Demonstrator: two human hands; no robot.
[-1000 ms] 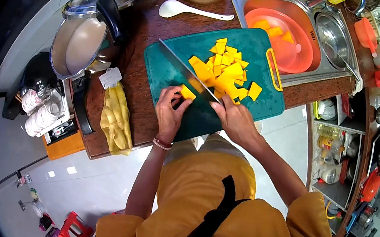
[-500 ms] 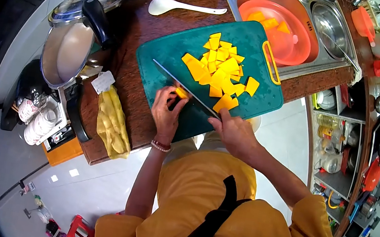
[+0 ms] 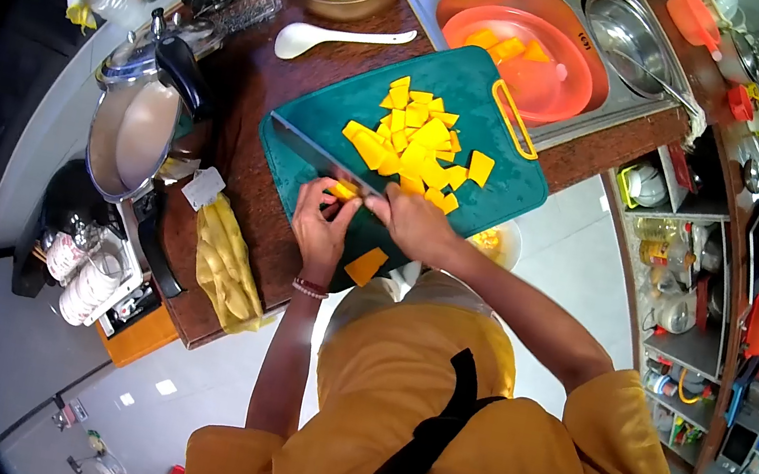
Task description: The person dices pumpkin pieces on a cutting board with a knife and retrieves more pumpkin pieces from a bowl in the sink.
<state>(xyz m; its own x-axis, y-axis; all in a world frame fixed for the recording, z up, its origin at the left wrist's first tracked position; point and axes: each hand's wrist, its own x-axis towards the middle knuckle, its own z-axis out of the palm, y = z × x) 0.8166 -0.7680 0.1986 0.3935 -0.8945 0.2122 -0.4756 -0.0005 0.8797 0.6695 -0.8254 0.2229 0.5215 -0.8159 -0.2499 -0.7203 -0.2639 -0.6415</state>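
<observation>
Compared with half a second ago, the right hand [image 3: 416, 228] has come in close to the left hand [image 3: 320, 229], and a loose slice [image 3: 365, 266] now shows at the near edge of the cutting board [image 3: 504, 178]. The right hand is clenched around the knife [image 3: 314, 149]; the left fingertips pinch an orange piece [image 3: 344, 190] beside the blade. Cut chunks [image 3: 407, 135] lie mid-board, with bare green along the far-left edge and by the yellow handle [image 3: 514, 119]; the board's right corner juts past the counter edge
</observation>
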